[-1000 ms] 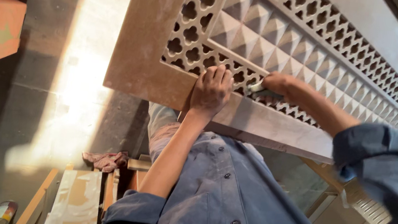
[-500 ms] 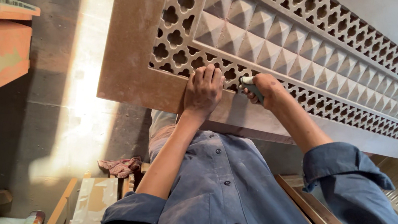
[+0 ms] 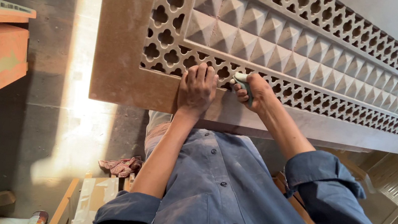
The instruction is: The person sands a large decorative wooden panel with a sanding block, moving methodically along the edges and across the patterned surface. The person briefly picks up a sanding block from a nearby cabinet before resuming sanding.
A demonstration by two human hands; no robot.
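The carved wooden panel point(image 3: 276, 60) lies before the person. The left hand point(image 3: 196, 89) presses flat, fingers together, on its lower lattice; the right hand point(image 3: 257, 91) clamps what seems a small green-grey tool point(image 3: 240, 79) beside it. A slip could chip the thin fretwork.

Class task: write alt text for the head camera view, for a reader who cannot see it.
A person's two hands work on a large carved wooden panel with cut-out lattice and rows of raised pyramids. The left hand presses flat on the lattice while the right hand grips a small pale tool against it. Blue shirt sleeves and a stone floor show below.
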